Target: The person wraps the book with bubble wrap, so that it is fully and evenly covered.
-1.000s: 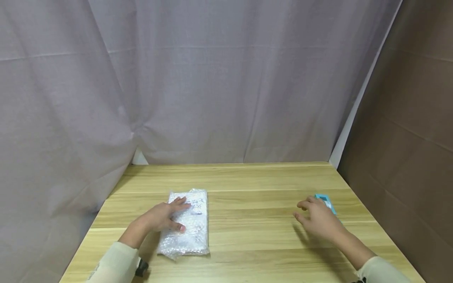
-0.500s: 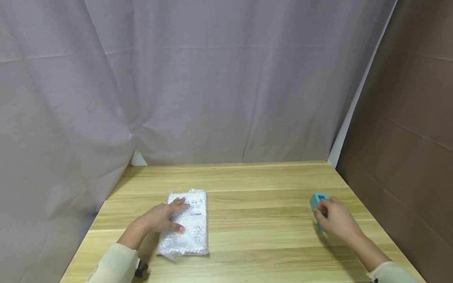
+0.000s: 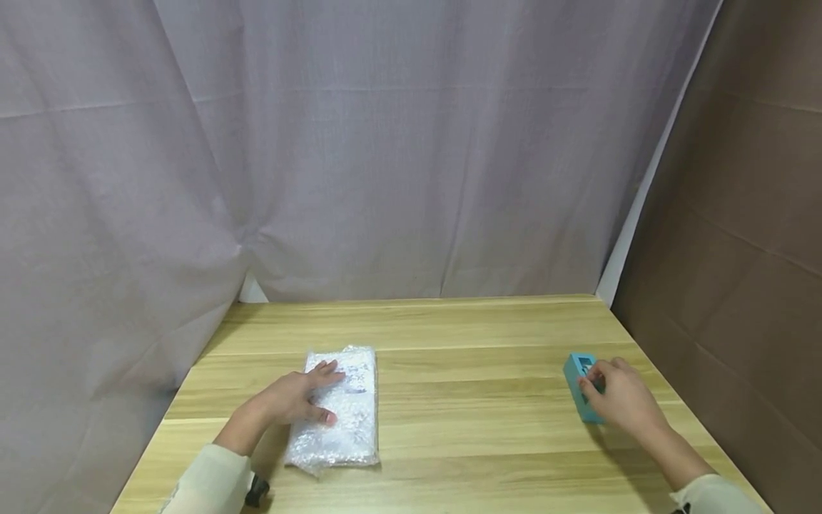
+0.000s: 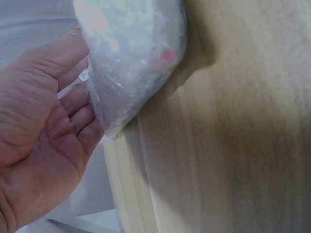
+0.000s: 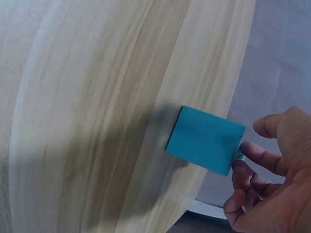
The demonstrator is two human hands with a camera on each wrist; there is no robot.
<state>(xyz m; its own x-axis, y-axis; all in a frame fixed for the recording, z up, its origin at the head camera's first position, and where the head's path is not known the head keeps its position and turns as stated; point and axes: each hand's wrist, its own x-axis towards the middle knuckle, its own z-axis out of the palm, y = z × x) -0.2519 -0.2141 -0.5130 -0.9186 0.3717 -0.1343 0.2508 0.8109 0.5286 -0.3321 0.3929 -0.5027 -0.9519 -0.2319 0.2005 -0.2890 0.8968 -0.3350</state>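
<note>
A flat package in bubble wrap lies on the left part of the table. My left hand rests on its upper left side with fingers spread. From the left wrist view, the palm faces the camera beside the crinkled wrap. To the right stands a small teal box with a window-like opening on top and something pale inside. My right hand bends its fingers at that opening, thumb and forefinger close together. In the right wrist view, fingertips meet a small translucent piece at the opening; whether they pinch it I cannot tell.
Both things are on a light wood-grain table. A grey curtain hangs behind its back edge and along the left, and a brown cloth closes off the right side.
My right hand has come down to the teal box and shifted a little right, baring more of the box's side. The left hand and the bubble-wrapped package have stayed put.
</note>
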